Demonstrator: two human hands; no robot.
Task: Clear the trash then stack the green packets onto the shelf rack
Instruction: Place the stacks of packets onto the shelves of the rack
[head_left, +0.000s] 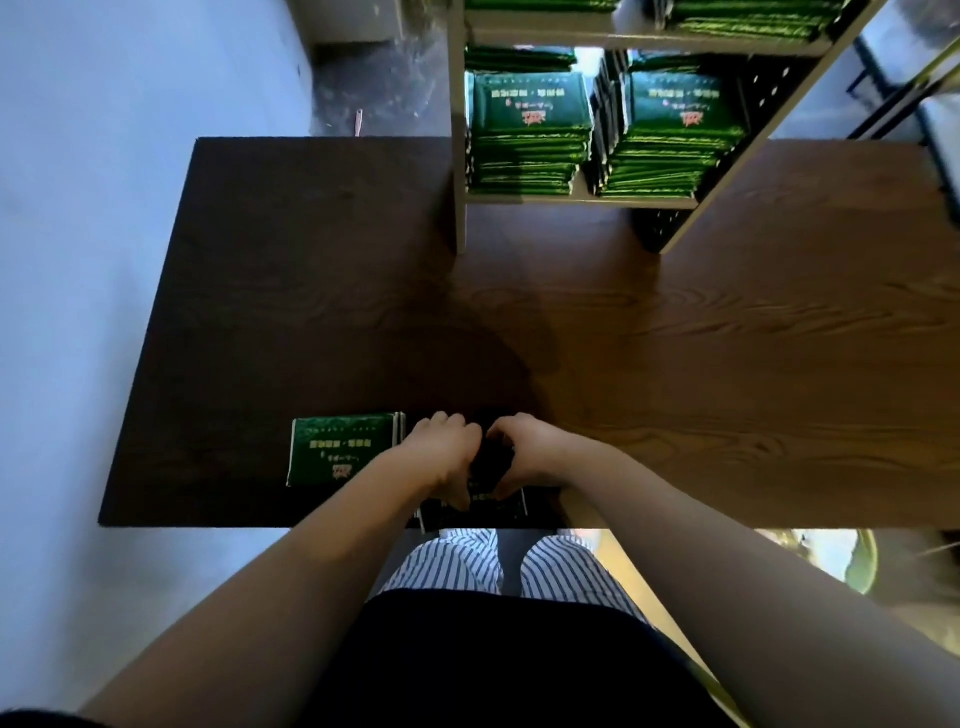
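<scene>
Both my hands meet at the near edge of the dark wooden table (675, 364). My left hand (441, 452) and my right hand (530, 452) are closed around a small bundle of dark green packets (491, 467) that stands on edge between them. Under the hands lies another dark packet (498, 512), mostly hidden. A flat green packet stack (343, 449) rests just left of my left hand. At the back stands the shelf rack (460, 156) with two piles of green packets (530, 135) (670, 140) on its lower shelf and more on the shelf above.
A grey floor runs along the left of the table. A round green-rimmed bin (836, 561) sits below the table's near right edge. My striped trousers show beneath the table edge. A dark perforated panel (763, 88) forms the rack's right side.
</scene>
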